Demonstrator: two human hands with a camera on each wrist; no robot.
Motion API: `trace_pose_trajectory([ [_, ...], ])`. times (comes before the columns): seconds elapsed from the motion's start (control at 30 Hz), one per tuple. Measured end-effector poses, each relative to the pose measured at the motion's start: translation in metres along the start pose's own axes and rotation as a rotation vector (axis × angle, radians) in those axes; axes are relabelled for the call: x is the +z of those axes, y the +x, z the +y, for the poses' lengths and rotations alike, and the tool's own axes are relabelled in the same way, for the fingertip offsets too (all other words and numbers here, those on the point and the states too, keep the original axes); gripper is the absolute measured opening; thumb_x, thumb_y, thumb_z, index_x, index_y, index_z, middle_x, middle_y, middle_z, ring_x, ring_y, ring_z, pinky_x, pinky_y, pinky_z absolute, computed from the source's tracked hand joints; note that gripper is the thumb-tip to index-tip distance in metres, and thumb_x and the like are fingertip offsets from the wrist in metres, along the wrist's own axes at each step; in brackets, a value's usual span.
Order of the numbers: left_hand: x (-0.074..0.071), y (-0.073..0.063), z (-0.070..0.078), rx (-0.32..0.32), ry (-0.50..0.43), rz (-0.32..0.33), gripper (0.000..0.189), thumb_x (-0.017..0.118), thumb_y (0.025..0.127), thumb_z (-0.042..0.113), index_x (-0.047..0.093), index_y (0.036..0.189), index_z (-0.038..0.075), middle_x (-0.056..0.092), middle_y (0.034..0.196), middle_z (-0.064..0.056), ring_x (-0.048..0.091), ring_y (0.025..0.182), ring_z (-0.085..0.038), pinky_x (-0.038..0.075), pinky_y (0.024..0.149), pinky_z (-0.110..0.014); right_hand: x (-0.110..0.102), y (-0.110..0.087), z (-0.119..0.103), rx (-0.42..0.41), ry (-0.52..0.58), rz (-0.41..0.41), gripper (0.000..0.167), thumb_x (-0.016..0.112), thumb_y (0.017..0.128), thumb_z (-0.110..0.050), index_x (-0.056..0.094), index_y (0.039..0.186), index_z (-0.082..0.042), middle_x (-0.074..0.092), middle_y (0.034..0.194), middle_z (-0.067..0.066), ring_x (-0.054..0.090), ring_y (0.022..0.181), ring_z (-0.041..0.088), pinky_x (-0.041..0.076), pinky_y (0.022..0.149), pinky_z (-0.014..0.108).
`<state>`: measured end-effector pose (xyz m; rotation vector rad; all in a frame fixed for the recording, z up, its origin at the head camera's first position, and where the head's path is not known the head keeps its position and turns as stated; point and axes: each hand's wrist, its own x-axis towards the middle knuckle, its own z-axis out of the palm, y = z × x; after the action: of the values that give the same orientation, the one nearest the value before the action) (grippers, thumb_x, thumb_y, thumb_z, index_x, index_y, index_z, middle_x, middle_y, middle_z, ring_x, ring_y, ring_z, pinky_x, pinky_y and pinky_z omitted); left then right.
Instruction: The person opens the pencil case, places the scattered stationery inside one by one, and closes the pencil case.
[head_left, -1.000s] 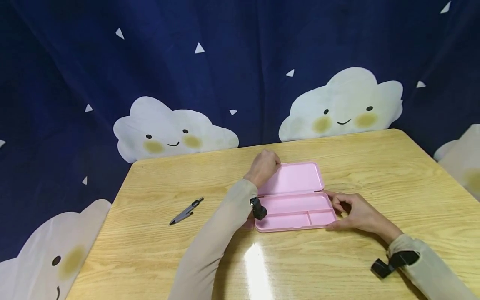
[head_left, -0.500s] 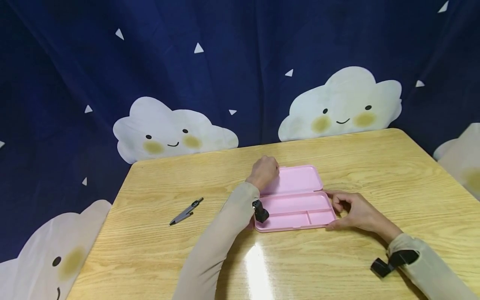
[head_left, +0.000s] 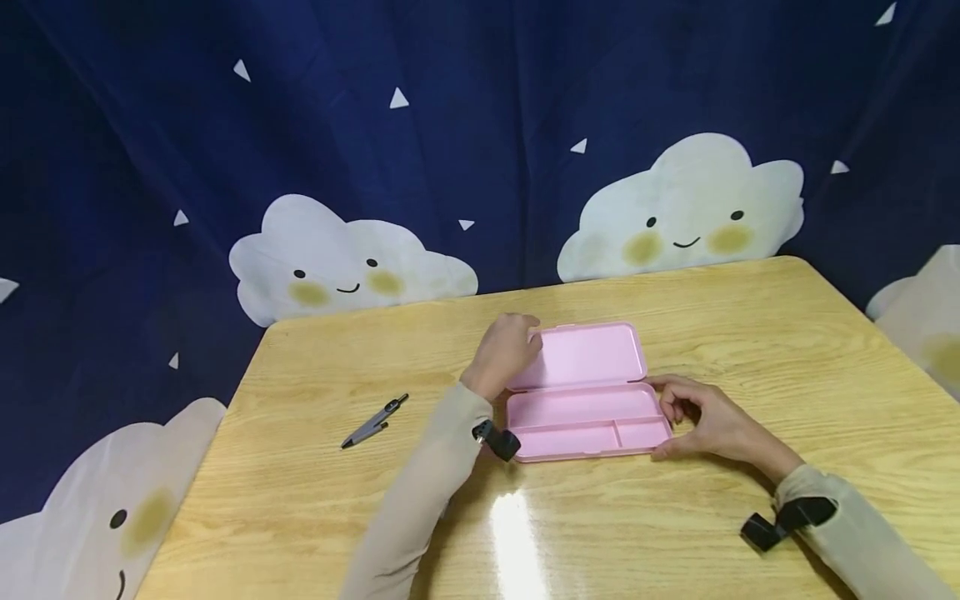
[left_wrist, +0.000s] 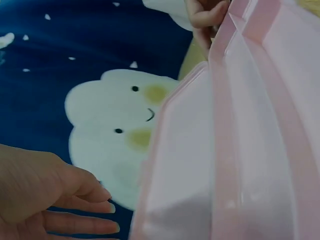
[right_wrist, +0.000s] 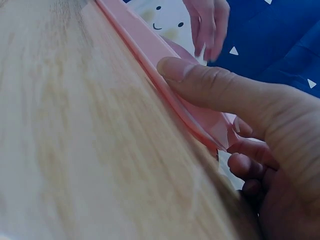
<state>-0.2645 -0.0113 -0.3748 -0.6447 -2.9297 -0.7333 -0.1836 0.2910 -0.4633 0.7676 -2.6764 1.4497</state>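
Right hand (head_left: pixel 708 425): thumb and curled fingers grip the right end of an open pink plastic pencil case (head_left: pixel 585 406). Left hand (head_left: pixel 504 354): fingers loosely extended, holding nothing, just beside the left end of the case's raised-rim lid (head_left: pixel 588 357). Left beige sleeve (head_left: pixel 427 483) crosses between case and slim grey-and-black pen (head_left: pixel 373 422), which lies slanted towards the table's left edge. Black wrist camera (head_left: pixel 498 442) overlaps the case's near left corner in head view. Case sits mid-table on light wood-grain table (head_left: pixel 300 367), lid folded back towards far edge; base has one long rear compartment, two unequal front ones. Navy cloud-print cloth (head_left: pixel 450 125) beyond far edge.
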Motion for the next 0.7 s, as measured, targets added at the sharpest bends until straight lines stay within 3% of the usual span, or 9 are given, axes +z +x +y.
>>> trace_pose_trajectory([
  [0.1,-0.012,-0.021,-0.013,0.035,-0.021,0.059,0.028,0.058,0.092,0.007,0.066,0.116,-0.004,0.067,0.115,-0.017,0.064,0.105,-0.024,0.051,0.087,-0.035,0.0,-0.001,0.001,-0.008,0.018,-0.01,0.052,0.095,0.055,-0.024,0.051,0.081,-0.014,0.055,0.125,0.01,0.046,0.102,0.013,0.04,0.076,0.018],
  [0.2,-0.026,-0.042,-0.027,0.044,-0.023,0.094,0.025,0.059,0.091,0.005,0.068,0.112,-0.005,0.068,0.11,-0.02,0.067,0.08,-0.022,0.053,0.078,-0.036,-0.001,-0.001,0.002,-0.008,0.032,-0.01,0.052,0.095,0.056,-0.024,0.051,0.081,-0.013,0.055,0.129,0.01,0.047,0.105,0.014,0.04,0.078,0.017],
  [0.27,-0.034,-0.056,-0.036,0.026,-0.018,0.094,0.023,0.06,0.09,0.004,0.069,0.109,-0.004,0.068,0.105,-0.02,0.062,0.063,-0.018,0.053,0.067,-0.034,-0.002,-0.001,0.002,-0.002,0.033,-0.006,0.053,0.095,0.055,-0.025,0.05,0.081,-0.014,0.055,0.131,0.009,0.048,0.108,0.014,0.041,0.079,0.015],
  [0.33,-0.04,-0.07,-0.044,-0.002,-0.012,0.08,0.021,0.06,0.09,0.004,0.07,0.106,-0.004,0.069,0.099,-0.019,0.056,0.054,-0.015,0.051,0.059,-0.032,-0.003,-0.001,0.002,0.007,0.033,0.0,0.054,0.095,0.054,-0.025,0.05,0.081,-0.014,0.055,0.13,0.008,0.048,0.108,0.014,0.04,0.079,0.015],
  [0.53,-0.046,-0.108,-0.06,-0.087,-0.033,0.04,0.011,0.065,0.087,0.005,0.072,0.093,0.0,0.07,0.085,-0.012,0.066,0.075,-0.02,0.053,0.064,-0.033,-0.004,-0.001,0.0,0.001,0.017,-0.002,0.053,0.095,0.055,-0.022,0.051,0.082,-0.012,0.053,0.131,0.008,0.046,0.108,0.013,0.038,0.081,0.013],
  [0.7,-0.044,-0.136,-0.067,-0.148,-0.021,0.017,0.008,0.068,0.085,0.004,0.071,0.09,-0.001,0.068,0.079,-0.01,0.063,0.068,-0.018,0.051,0.059,-0.031,-0.001,0.0,-0.003,-0.016,0.042,-0.029,0.051,0.094,0.058,-0.017,0.051,0.084,-0.01,0.052,0.132,0.013,0.045,0.11,0.012,0.037,0.085,0.012],
])
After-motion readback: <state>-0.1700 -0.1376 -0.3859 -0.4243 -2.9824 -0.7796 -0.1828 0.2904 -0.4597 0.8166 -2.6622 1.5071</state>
